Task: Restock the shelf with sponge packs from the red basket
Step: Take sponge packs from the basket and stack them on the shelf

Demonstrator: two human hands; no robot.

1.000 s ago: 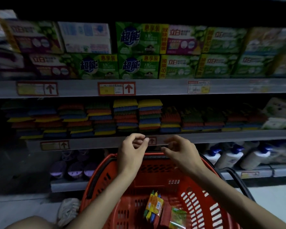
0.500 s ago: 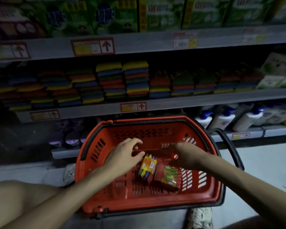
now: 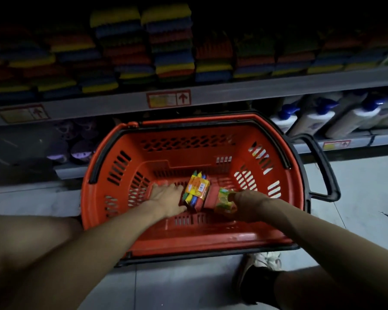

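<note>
The red basket (image 3: pixel 112 198) stands on the floor below the shelf (image 3: pixel 267 88). Two sponge packs lie side by side on its bottom. My left hand (image 3: pixel 166 198) lies against the left side of the yellow-labelled sponge pack (image 3: pixel 197 187), its fingers fairly straight and its thumb by the pack's near end. My right hand (image 3: pixel 249 204) grips the green-labelled sponge pack (image 3: pixel 224 202), thumb on top. Stacked sponge packs (image 3: pixel 166 41) fill the shelf above.
White bottles with blue caps (image 3: pixel 311 119) stand on the bottom shelf at the right, and dark round items (image 3: pixel 81 151) at the left. The basket's black handle (image 3: pixel 323 171) sticks out to the right. My shoe (image 3: pixel 260 265) is just in front of the basket.
My view tipped down from the shelf to the basket. Both hands dropped from the shelf edge into the basket; the right one took hold of the green-labelled pack, the left reached the yellow-labelled one.
</note>
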